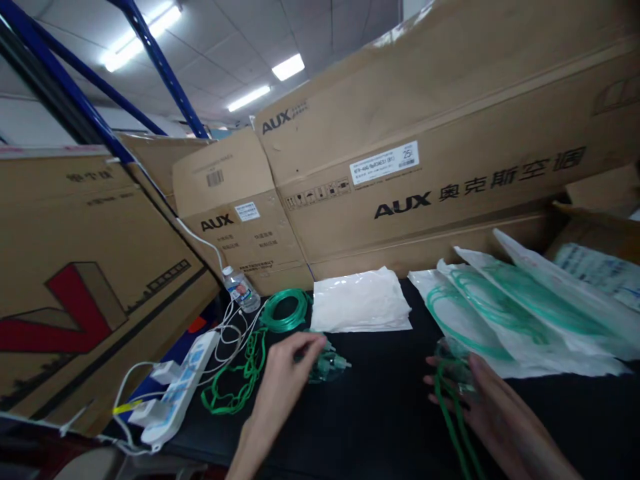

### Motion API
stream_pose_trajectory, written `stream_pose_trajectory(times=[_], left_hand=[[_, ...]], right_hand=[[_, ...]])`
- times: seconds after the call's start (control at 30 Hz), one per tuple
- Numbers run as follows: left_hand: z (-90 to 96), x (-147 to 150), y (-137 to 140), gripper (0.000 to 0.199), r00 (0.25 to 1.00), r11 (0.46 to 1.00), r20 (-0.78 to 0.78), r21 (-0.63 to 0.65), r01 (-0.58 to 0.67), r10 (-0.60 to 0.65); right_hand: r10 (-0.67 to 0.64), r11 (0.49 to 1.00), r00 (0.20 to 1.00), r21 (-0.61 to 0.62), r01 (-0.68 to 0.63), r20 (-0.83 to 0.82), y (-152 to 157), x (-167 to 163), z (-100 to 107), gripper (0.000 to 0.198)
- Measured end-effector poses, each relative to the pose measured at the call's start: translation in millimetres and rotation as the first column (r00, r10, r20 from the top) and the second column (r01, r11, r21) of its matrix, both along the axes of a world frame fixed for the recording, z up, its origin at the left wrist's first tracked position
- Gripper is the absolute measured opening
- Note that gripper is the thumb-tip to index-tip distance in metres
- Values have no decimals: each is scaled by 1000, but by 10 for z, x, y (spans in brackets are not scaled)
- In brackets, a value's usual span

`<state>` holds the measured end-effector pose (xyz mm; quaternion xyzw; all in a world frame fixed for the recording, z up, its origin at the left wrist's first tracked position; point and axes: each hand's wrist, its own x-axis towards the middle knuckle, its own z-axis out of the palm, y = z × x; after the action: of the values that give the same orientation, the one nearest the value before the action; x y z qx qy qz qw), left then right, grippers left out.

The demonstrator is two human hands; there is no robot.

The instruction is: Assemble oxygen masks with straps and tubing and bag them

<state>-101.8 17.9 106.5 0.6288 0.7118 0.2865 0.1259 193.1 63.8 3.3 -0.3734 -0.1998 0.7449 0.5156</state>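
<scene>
One clear plastic piece [454,353] lay within the half-curled, gripping fingers of your right hand [483,393], above the right side of the tabletop [380,420]; its green strap [449,417] hung nearward, cut off at the near edge of view. Its outline was hard to make out. On the left, the fingers of your left hand [287,363], thumb and forefinger close together, were at the left side of some clear green-tinted parts [327,367], partly hiding them; whether they gripped any could not be told.
</scene>
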Motion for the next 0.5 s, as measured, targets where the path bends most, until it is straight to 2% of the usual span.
stream_pose_trajectory(times=[0.1, 0.17, 0.27, 0.37, 0.5], left_hand=[[48, -476, 403, 30, 987, 996, -135, -19, -90, 86], [-42, -687, 696, 28, 969, 987, -217, -74, -141, 122], [-252, -863, 1043, 31, 937, 959, -322, -196, -207, 137], [-399, -962, 1229, 29, 920, 925, -372, -295, -240, 120], [-426, -1095, 1312, 30, 919, 903, -370, -333, -272, 140]], right_hand=[[-24, 997, 999, -72, 27, 43, -37, 77, -66, 54], [-68, 994, 995, -86, 74, 73, -110, 75, -88, 57], [-93, 994, 993, -41, 97, 76, -194, 42, -107, 57], [-78, 997, 997, 11, 78, 15, -187, 29, -157, 47], [-69, 996, 998, 59, 69, -3, -121, 40, -237, 43]])
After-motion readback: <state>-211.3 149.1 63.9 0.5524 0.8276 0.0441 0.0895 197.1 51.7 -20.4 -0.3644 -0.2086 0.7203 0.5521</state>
